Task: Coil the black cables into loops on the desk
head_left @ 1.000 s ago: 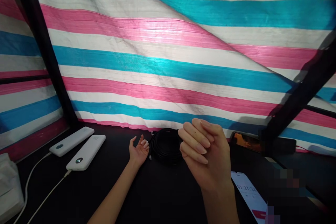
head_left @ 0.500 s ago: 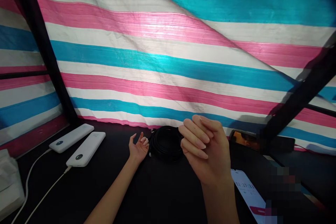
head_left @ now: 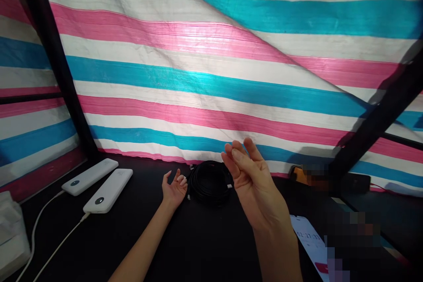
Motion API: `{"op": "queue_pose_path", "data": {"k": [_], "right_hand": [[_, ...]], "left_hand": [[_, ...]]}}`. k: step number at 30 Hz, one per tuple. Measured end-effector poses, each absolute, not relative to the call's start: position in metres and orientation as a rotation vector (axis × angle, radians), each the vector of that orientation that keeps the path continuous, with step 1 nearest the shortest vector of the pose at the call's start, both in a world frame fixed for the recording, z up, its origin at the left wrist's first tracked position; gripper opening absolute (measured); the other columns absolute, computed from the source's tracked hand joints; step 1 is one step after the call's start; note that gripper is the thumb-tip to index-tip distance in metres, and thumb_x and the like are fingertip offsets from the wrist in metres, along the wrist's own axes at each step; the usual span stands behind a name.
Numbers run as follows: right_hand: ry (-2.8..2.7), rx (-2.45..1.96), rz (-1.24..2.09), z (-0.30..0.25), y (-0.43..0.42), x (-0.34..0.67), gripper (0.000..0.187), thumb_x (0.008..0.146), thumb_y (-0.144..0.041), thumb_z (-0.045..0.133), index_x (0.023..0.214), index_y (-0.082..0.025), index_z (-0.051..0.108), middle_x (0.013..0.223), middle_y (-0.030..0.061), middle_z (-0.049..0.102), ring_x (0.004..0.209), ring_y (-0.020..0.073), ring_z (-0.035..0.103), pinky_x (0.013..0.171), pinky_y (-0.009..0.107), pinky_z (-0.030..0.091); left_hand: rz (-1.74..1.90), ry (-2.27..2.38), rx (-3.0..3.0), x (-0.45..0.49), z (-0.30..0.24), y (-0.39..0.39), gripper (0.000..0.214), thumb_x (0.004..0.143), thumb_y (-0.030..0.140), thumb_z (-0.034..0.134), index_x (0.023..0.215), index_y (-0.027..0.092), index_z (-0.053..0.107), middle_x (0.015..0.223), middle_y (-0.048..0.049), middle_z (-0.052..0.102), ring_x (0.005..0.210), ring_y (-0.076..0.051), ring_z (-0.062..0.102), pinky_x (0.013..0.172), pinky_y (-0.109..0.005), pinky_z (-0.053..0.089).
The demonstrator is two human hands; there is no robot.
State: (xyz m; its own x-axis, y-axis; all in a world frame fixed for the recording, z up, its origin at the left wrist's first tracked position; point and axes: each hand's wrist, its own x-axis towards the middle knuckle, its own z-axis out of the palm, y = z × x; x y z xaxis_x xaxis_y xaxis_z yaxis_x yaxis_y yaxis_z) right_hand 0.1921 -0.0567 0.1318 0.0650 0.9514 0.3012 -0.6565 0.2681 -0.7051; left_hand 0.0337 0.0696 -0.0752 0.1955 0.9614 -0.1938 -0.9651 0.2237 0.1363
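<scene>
Entry: two bare hands over a black table (head_left: 185, 246), with a striped tarp (head_left: 211, 75) behind.

Change: half a second ago the right hand (head_left: 253, 180) was raised with its fingers curled in toward the palm; now the fingers stand nearly straight, spread a little, palm turned left; it grips nothing and hangs in the air in front of the coil of black cable (head_left: 209, 181); the uncurling leaves the coil untouched by this hand.

Left hand (head_left: 174, 190): unchanged; back down on the table, palm up, fingers loosely bent, nothing in it; fingertips just beside the coil's left edge, contact not certain.

Coil: lies flat on the table between the two hands, near the tarp's foot; white plug ends show at its rim.

Containers: none plainly visible; a white stack (head_left: 11, 233) at the left edge may be a pack or folded material, contents not discernible.

Other items: two white power banks (head_left: 108, 191) side by side, far left, each trailing a white lead (head_left: 49, 246); a lit phone (head_left: 309, 240) lies flat to the right.
</scene>
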Motion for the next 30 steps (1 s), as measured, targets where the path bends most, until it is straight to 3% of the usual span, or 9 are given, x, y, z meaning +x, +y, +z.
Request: {"op": "queue_pose_path", "data": {"k": [7,15,22,30], "right_hand": [[-0.786,-0.453,1.278,0.1342,-0.0569,0.1890,0.025,0.057,-0.013,0.081,0.074,-0.023,0.066,0.071,-0.0052,0.068,0.075,0.0128,0.069,0.075,0.026,0.059],[-0.807,-0.428,1.304,0.1323,-0.0591,0.1891,0.020,0.059,-0.013,0.080,0.067,-0.022,0.063,0.070,-0.0074,0.060,0.067,0.0057,0.062,0.065,0.015,0.057],[-0.883,-0.456,1.338,0.1333,-0.0623,0.1900,0.026,0.063,-0.014,0.078,0.067,-0.021,0.054,0.068,-0.0071,0.047,0.052,0.0027,0.049,0.034,0.007,0.036],[-0.872,-0.408,1.370,0.1363,-0.0627,0.1869,0.037,0.061,-0.014,0.080,0.063,-0.021,0.044,0.063,-0.0081,0.037,0.045,0.0019,0.036,0.029,0.006,0.027]], "left_hand": [[1.354,0.258,-0.019,0.0342,-0.0750,0.0690,0.024,0.080,0.031,0.049,0.077,0.012,0.063,0.052,0.0033,0.037,0.043,-0.009,0.035,0.039,-0.020,0.031],[1.348,0.251,-0.015,0.0331,-0.0780,0.0706,0.024,0.079,0.032,0.050,0.078,0.012,0.063,0.052,0.0032,0.037,0.044,-0.009,0.035,0.040,-0.020,0.032],[1.358,0.257,-0.014,0.0339,-0.0766,0.0708,0.023,0.079,0.031,0.050,0.078,0.012,0.063,0.052,0.0036,0.037,0.044,-0.009,0.035,0.040,-0.020,0.032],[1.355,0.250,0.001,0.0329,-0.0805,0.0723,0.023,0.079,0.031,0.050,0.079,0.012,0.063,0.053,0.0034,0.037,0.044,-0.009,0.035,0.040,-0.020,0.033]]}}
